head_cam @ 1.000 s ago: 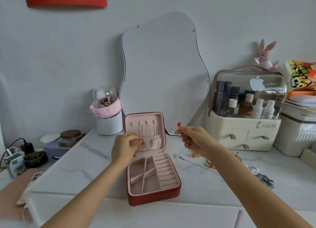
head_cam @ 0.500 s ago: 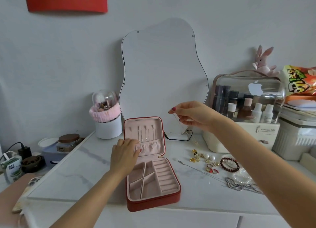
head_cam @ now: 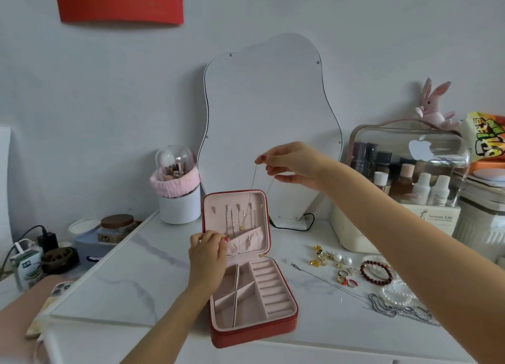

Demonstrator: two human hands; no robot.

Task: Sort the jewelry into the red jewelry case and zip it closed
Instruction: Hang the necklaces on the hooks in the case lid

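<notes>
The red jewelry case [head_cam: 252, 290] lies open at centre frame, chains on its lid hooks. The right hand [head_cam: 289, 162] pinches a thin necklace [head_cam: 252, 183] above; the left hand [head_cam: 209, 250] seemingly pinches the lid pocket. Earrings, rings and bracelets [head_cam: 375, 272] wait on the counter [head_cam: 314, 317] at lower right; the case is unzipped.

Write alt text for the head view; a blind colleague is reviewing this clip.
A right hand pinches a thin necklace raised above an open red jewelry case, while the left hand touches the lid's pink pocket. Loose earrings, rings and bracelets lie on the white table to the right.
</notes>
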